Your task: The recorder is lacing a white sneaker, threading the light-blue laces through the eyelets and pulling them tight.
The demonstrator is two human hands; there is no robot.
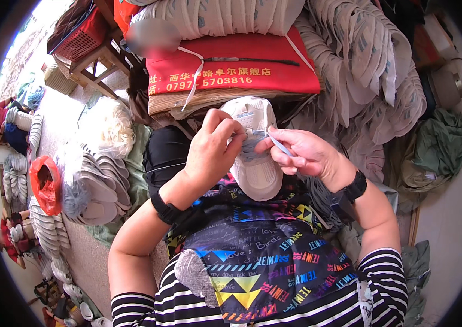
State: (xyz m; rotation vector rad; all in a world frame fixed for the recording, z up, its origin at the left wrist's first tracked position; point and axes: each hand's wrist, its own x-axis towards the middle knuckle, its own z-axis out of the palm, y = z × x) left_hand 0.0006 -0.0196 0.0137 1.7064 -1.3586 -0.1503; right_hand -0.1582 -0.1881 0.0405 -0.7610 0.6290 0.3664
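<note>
An off-white knit shoe upper (pixel 258 180) lies at the centre, one rounded end toward my apron (pixel 274 240). My left hand (pixel 213 143) is closed at its left edge, fingertips pinched by the opening; what they grip there is hidden. On the other side my right hand (pixel 306 152) pinches a flat light grey-blue lace (pixel 280 145) between thumb and fingers. That lace runs from the middle of the upper to my right fingers. Grey-blue lacing also shows across the opening, partly covered by my fingers.
Beyond the upper, a red cover (pixel 231 76) lies over a stack, with a slim dark tool (pixel 253 60) on it. Shoe uppers are piled behind (pixel 214 20) and at the right (pixel 359 49). Leftward are more uppers (pixel 100 182), a red plastic bag (pixel 46 185) and a wooden stool (pixel 97 62).
</note>
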